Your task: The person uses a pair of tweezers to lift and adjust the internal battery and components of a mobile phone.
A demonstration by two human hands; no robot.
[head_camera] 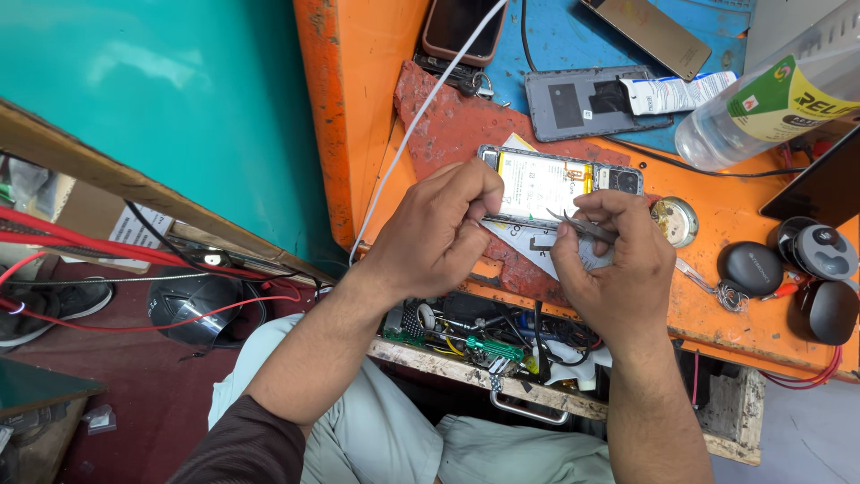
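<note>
An opened phone (557,182) with its back off lies on a worn red mat (448,125) on the orange bench (367,99), its battery and board showing. My left hand (439,229) pinches the phone's near edge. My right hand (609,260) grips metal tweezers (573,224), their tips pointing left at the phone's lower edge. A white paper sheet (537,251) lies under the phone, partly hidden by my hands.
A grey back cover (573,103), a white tube (681,90), two other phones (461,27) and a plastic bottle (770,99) lie behind. Black earbud cases (806,269) sit at the right. An open drawer (484,345) of tools is below the bench. A white cable (421,116) crosses the bench.
</note>
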